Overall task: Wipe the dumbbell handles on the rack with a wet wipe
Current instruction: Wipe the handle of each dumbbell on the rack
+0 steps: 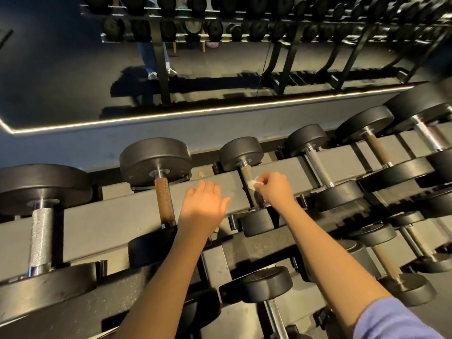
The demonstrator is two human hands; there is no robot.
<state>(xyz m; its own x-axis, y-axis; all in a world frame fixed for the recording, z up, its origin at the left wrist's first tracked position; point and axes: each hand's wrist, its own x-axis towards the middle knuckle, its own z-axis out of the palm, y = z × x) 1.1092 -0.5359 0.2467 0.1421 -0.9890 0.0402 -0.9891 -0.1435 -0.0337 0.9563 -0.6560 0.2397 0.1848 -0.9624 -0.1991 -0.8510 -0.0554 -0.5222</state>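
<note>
The right hand (pixel 274 189) pinches the wet wipe (pixel 254 183) in curled fingers against the knurled handle (pixel 246 172) of a small dumbbell on the top tier of the rack (pixel 117 216); the left hand (pixel 203 206) rests on the rack's beam just beside it, fingers relaxed and holding nothing; the wiping looks to be under way on this one handle; nothing shows which neighbours are done, so the rusty handle (pixel 164 199) to the left, those to the right and the lower tier may all remain.

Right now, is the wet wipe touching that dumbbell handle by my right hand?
Touching. The head view shows the right hand pinching the wet wipe against the knurled dumbbell handle, with no gap between them.
</note>
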